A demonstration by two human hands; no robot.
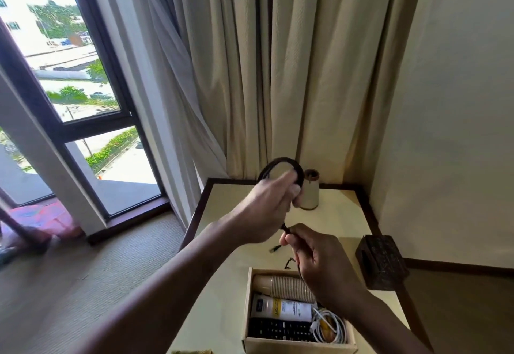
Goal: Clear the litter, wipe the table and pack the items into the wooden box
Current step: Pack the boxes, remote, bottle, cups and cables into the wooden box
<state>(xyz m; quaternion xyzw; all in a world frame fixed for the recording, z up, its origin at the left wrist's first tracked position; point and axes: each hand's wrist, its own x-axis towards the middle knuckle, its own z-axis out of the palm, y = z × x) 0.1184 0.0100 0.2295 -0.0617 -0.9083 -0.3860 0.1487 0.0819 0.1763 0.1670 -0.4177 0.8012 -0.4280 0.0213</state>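
Observation:
A black cable (281, 162) is looped into a coil above the cream table (339, 217). My left hand (268, 203) grips the coil. My right hand (319, 259) pinches the cable's loose stretch just below, and a plug end (275, 248) dangles under it. Near the table's front edge stands the open wooden box (246, 326). It holds a stack of paper cups (283, 285), a white tube (281, 309), a black remote (278, 330) and a coiled white cable (331, 326).
A pale cylindrical holder (310, 189) stands at the table's back edge, close behind my left hand. A dark carved wooden block (382, 262) sits at the right edge. Curtains and a wall close the corner; a window and carpeted floor lie to the left.

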